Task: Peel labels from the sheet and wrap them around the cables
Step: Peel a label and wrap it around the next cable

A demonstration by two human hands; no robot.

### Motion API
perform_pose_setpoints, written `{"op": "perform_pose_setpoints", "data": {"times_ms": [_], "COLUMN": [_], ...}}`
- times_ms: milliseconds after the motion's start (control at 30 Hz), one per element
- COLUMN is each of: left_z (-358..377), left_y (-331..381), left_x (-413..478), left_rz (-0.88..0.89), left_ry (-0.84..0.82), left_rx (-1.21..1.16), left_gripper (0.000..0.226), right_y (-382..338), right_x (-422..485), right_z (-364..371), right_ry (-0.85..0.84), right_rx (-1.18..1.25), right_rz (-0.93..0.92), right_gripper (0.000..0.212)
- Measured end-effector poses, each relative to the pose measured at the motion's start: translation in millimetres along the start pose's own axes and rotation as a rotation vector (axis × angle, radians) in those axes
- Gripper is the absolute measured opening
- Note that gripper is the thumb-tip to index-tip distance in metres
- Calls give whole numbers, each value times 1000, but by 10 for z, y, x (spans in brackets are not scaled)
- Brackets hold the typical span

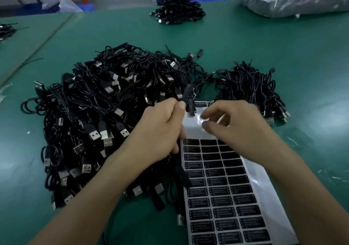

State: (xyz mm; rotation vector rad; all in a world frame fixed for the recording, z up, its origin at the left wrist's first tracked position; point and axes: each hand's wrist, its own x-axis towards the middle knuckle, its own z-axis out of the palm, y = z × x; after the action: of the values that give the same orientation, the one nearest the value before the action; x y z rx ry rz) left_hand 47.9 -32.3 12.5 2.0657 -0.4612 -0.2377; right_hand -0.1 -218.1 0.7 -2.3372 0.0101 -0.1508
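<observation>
L grip [160, 129] clamps a black cable [186, 94], long axis running away from worker, w/ R grip [232, 124] just right of it over label sheet [192, 127], fingers curled, unclear if pinching a label

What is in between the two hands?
In the head view, the peeled, shiny white part of the label sheet lies between the left hand and right hand. The left hand grips a black cable.

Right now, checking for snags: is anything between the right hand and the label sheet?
Nothing visible. The right hand hovers over the label sheet, at its bare top; the cable held by the left hand lies along the sheet's left edge.
</observation>
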Motion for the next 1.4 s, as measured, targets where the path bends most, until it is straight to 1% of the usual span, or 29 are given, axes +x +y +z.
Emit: {"op": "perform_pose_setpoints", "data": {"times_ms": [33,100,133,167,267,400,467,567,633,733,800,867,933,1033,1100,1200,1300,1400], "left_z": [15,40,50,51,53,56,32,9,5,3,-1,-8,-20,-26,-26,-44,-60,-66], "left_y": [5,2,-11,-25,-64,-114,-105,-74,-73,-81,-98,-110,-121,-109,-84,-74,-96,-110], "left_x": [-5,-8,-4,0,19,47,58,66,76,94,109,121,133,138,138,137,136,139], "left_rz": [-5,9,19,30,53,55,42,0,6,13,12,0,-24,-63,-76,-81,-70,-60], "left_ry": [18,60,81,99,120,109,103,87,75,13,2,34,94,172,180,163,112,86], "left_rx": [26,129,210,293,408,368,273,-32,-145,-177,-165,-169,-213,-323,-397,-473,-493,-520], "left_gripper": [42,50,50,49,49,55,59,68,64,52,48,45,43,40,35,36,42,43], "right_y": [65,162,171,167,173,181,179,154,138,72,26,19,23,47,55,34,12,-10], "right_x": [18,37,37,38,51,81,79,67,68,66,56,36,18,4,8,13,6,-3], "right_z": [-32,-58,-49,-23,20,-25,-53,-108,-96,0,71,101,104,141,194,238,260,294], "right_ry": [30,-39,-91,-131,-156,-128,-82,21,65,127,165,259,328,274,249,233,178,199], "right_rx": [-106,-282,-316,-315,-278,-98,27,265,433,552,550,410,247,117,57,93,190,196], "right_rz": [45,117,119,103,49,17,-44,-153,-187,-182,-154,-139,-135,-104,-75,-58,-46,-33], "right_gripper": [20,48,57,60,56,41,32,27,25,26,29,31,28,17,19,21,16,15]}}
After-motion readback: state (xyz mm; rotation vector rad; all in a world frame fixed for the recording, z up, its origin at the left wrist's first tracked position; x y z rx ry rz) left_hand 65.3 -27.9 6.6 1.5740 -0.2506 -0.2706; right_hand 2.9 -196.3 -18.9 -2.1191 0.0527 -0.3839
